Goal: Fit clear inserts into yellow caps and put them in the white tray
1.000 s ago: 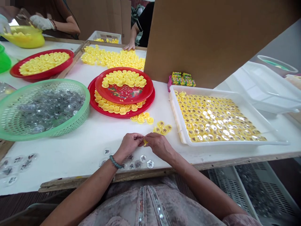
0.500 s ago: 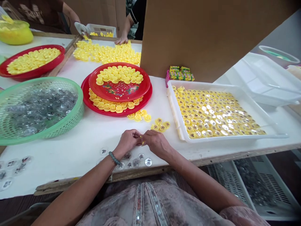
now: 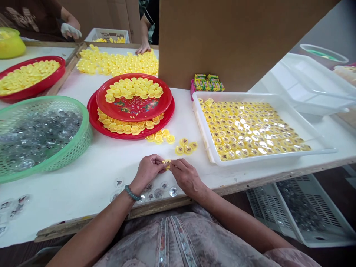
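Observation:
My left hand (image 3: 148, 170) and my right hand (image 3: 185, 175) meet over the white table (image 3: 91, 168), fingers pinched together on one small yellow disc (image 3: 167, 162). Several clear round caps (image 3: 160, 192) lie near the table edge just below my hands. A few loose yellow discs (image 3: 185, 146) sit a little beyond my right hand. A white tray (image 3: 314, 134) packed with capped yellow discs stands to the right.
Two stacked red plates (image 3: 139, 109) of yellow discs sit ahead, a green basket (image 3: 72, 150) of clear caps at left. Another red plate (image 3: 41, 83), a yellow bowl (image 3: 11, 44) and a cardboard panel (image 3: 236, 40) stand farther back. Other people's hands (image 3: 143, 48) work at the far edge.
My hands stay pinched together on the yellow disc. The view has shifted so everything sits further left. A gloved hand at the far side has drawn back.

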Available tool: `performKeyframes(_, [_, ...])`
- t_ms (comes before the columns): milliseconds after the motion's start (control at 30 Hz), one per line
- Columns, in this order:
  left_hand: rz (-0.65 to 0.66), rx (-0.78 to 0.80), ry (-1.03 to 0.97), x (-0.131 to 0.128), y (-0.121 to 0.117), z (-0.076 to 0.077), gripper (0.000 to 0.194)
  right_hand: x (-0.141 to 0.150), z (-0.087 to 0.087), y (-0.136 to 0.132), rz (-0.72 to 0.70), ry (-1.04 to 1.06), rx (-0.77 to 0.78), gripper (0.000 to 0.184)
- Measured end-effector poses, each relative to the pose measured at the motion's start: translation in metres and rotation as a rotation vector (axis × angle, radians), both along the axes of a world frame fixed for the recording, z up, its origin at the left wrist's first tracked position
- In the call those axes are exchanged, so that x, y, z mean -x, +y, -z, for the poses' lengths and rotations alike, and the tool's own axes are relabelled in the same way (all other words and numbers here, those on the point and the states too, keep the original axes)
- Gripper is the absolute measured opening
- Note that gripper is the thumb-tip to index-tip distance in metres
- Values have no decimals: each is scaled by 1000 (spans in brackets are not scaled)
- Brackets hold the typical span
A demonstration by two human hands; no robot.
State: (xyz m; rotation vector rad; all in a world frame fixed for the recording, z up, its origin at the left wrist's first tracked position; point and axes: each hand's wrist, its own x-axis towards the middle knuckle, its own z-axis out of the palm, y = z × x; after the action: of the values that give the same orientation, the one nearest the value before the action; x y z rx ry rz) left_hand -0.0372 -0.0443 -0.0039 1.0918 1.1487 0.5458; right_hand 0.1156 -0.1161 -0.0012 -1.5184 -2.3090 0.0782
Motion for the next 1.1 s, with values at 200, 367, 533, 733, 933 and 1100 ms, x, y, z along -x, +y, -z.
performKeyframes(200, [15,2,-4,0,1,3,33,0,4,0,-2,-12,-24,17])
performKeyframes(367, [84,-3,-18,2,1,1,23,2,-2,7,39,34,-91,13])
performKeyframes(533, [184,-480,387,9,18,-22,25,0,-4,21,77,-54,-88,13])
performKeyframes(733, [332,-1125,776,15,50,-31,32,-7,-14,28,165,16,-109,16])
performKeyframes(933, [380,-1164,856,15,57,-23,30,4,-35,62,70,45,-99,17])
performKeyframes(1100, [419,-1125,781,23,54,-30,26,9,-34,101,9,-106,16,12])
